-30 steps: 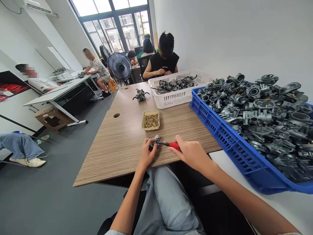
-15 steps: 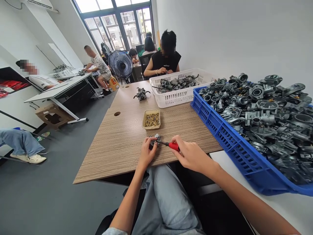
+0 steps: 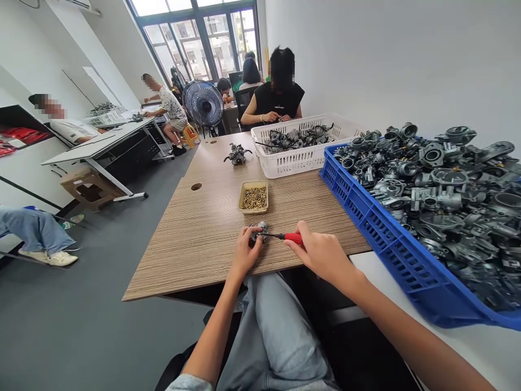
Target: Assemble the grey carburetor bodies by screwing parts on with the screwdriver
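Near the front edge of the wood-grain table, my left hand (image 3: 246,251) is closed around a small grey carburetor (image 3: 262,228), partly hidden by my fingers. My right hand (image 3: 321,254) grips the red handle of a screwdriver (image 3: 293,238). Its dark shaft points left and the tip meets the carburetor; the exact contact spot is too small to make out. Just beyond the carburetor stands a small cream tray (image 3: 240,208) filled with brass-coloured jets or screws (image 3: 254,199).
At right, a blue crate (image 3: 368,228) is heaped with carburetors (image 3: 437,184). Behind it sits a white basket (image 3: 293,164) of darker assemblies. Another carburetor (image 3: 237,154) stands farther back on the table (image 3: 187,244). A person (image 3: 280,100) works across from me; a fan (image 3: 203,103) stands behind.
My right hand and the screwdriver have shifted slightly right and up, the shaft now lying flatter. My left hand still holds the carburetor in place. The camera view has moved a little.
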`<state>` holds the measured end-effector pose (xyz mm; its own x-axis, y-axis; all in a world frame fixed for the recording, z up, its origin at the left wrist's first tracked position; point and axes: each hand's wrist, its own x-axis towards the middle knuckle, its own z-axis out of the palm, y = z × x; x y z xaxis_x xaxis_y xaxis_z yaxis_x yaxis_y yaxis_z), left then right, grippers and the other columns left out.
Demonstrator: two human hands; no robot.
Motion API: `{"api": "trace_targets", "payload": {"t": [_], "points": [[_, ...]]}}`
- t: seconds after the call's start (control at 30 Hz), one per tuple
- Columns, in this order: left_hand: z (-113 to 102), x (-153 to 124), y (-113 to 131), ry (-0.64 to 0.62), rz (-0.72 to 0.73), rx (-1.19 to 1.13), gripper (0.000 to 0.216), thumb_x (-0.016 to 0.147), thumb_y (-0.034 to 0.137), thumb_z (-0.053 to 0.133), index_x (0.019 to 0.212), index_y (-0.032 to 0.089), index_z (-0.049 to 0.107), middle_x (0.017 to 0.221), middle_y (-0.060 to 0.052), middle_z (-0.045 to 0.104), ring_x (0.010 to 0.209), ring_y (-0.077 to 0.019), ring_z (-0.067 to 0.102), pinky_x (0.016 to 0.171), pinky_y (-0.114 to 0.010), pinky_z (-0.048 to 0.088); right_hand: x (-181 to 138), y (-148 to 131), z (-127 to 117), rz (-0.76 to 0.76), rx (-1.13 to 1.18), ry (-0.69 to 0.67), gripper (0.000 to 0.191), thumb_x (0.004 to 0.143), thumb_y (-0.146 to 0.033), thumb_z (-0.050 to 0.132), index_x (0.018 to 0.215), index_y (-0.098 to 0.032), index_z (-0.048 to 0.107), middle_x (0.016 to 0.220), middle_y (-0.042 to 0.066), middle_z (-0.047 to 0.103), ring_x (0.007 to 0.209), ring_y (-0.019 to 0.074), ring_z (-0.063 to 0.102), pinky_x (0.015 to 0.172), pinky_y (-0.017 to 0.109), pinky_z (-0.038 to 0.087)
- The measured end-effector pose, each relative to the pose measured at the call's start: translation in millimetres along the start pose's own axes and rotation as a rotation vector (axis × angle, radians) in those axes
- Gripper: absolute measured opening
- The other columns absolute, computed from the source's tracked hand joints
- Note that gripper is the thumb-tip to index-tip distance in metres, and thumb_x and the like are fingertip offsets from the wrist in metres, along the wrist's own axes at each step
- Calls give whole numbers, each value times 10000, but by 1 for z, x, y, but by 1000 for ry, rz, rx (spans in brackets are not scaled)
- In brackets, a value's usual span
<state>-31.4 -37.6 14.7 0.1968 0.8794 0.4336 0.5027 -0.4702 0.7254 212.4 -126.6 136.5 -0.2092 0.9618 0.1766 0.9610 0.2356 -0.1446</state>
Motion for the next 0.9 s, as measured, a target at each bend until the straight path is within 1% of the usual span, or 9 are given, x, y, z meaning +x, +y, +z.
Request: {"api": "trace_targets", "payload": {"t": [0.07, 0.13, 0.27, 0.37, 0.47, 0.57, 0.73, 0.9], "points": [[0, 0, 0, 2, 2, 0, 188, 1053, 301, 609, 1198, 253, 719, 1210, -88, 681, 1168, -251, 670, 964, -391, 551, 0, 0, 1, 7, 19, 0, 325, 1163, -521, 463, 1178, -198, 498, 800, 60, 771, 737, 271, 791, 564, 310, 242], [0, 0, 1, 0, -2, -2, 189, 1053, 301, 608, 1197, 251, 718, 1212, -89, 680, 1159, -248, 673, 939, -382, 555, -1, 0, 1, -18, 87, 6, 284, 1165, -491, 474, 1186, -210, 499, 825, 45, 780, 750, 259, 793, 580, 301, 276], [0, 0, 2, 3, -7, 8, 190, 1052, 305, 604, 1198, 255, 716, 1208, -89, 682, 1157, -250, 675, 951, -389, 558, -4, 0, -2, -105, 261, 11, 217, 1150, -412, 509, 1276, -238, 483, 960, 27, 809, 822, 239, 797, 659, 290, 375], [-1, 0, 1, 0, -5, 11, 193, 1055, 307, 601, 1204, 258, 715, 1198, -86, 684, 1138, -247, 674, 973, -398, 557, -6, 0, -5, -133, 307, -15, 187, 1122, -326, 520, 1283, -242, 471, 1016, 22, 804, 828, 230, 785, 685, 295, 393], [-1, 0, 1, -1, -2, 2, 194, 1056, 316, 607, 1206, 258, 716, 1203, -85, 683, 1142, -245, 675, 976, -392, 559, -6, -1, -7, -128, 298, -33, 142, 1118, -290, 508, 1243, -235, 468, 1003, 23, 792, 822, 233, 778, 681, 298, 383], [-1, -1, 1, 5, -3, -2, 197, 1053, 314, 612, 1211, 258, 717, 1216, -88, 683, 1159, -248, 674, 983, -393, 559, -6, -2, -6, -87, 246, -40, 133, 1143, -327, 489, 1220, -222, 462, 952, 34, 789, 806, 247, 783, 650, 302, 352], [-1, -1, 0, -1, -18, 5, 199, 1050, 311, 609, 1208, 253, 715, 1218, -90, 682, 1128, -244, 680, 972, -395, 562, -3, -3, -3, -25, 90, -35, 239, 1167, -445, 464, 1175, -207, 459, 846, 46, 775, 766, 274, 789, 587, 310, 260], [-1, 0, 2, 5, -16, 13, 173, 1049, 322, 604, 1158, 242, 712, 1187, -90, 684, 1118, -248, 675, 963, -399, 560, -2, -2, 0, 5, 59, -14, 286, 1163, -500, 469, 1150, -215, 460, 826, 47, 773, 763, 273, 794, 581, 310, 239]]}}
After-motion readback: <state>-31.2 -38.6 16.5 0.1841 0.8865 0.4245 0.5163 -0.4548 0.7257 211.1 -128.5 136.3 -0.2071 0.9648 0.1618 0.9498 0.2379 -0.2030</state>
